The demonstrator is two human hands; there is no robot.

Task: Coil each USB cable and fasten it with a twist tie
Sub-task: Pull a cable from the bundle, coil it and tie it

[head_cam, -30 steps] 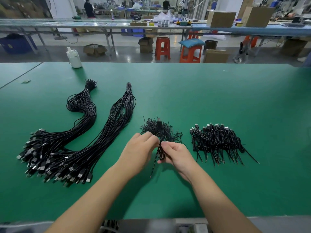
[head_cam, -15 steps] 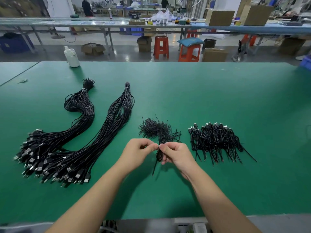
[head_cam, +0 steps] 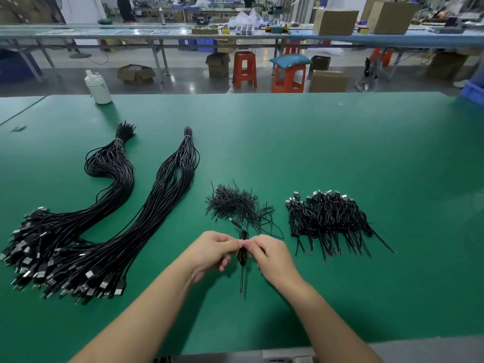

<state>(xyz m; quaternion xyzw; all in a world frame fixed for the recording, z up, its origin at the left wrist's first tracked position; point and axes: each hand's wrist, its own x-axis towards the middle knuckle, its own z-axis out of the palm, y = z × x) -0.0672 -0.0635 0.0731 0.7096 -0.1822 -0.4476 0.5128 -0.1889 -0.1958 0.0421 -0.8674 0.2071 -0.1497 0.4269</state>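
USB cable (head_cam: 242, 254), black & thin, sits low in the middle of the green table (head_cam: 340, 142), held up between both hands. It's folded into a small loop. One plug end pokes up toward 11 o'clock, & a straight tail hangs down toward 6 o'clock, w/ its tip near the table.

Left hand (head_cam: 209, 251) is at 9 o'clock from the cable. Its thumb & first finger are pinched together on the middle of the loop. Right hand (head_cam: 272, 255) is at 3 o'clock from the cable, pinching the same spot. The fingertips of both hands nearly meet there. Can't tell if a twist tie is in that pinch; too small to see.

Pile of twist ties (head_cam: 235, 205), short black bits, lies just past the hands at 12 o'clock. Pile of done cables (head_cam: 327, 218), small tied loops w/ tails, lies at 2 o'clock from the hands.

Two long bundles of loose cables lie on the left side. Near bundle (head_cam: 146, 221) runs from 9 o'clock up toward 11 o'clock. Far-left bundle (head_cam: 104, 179) curves beside it. Their silver plugs fan out at the low left end.

White bottle (head_cam: 97, 87) stands at the far edge of the table, at 11 o'clock. Orange stools (head_cam: 245, 69) stand on the floor past the table.
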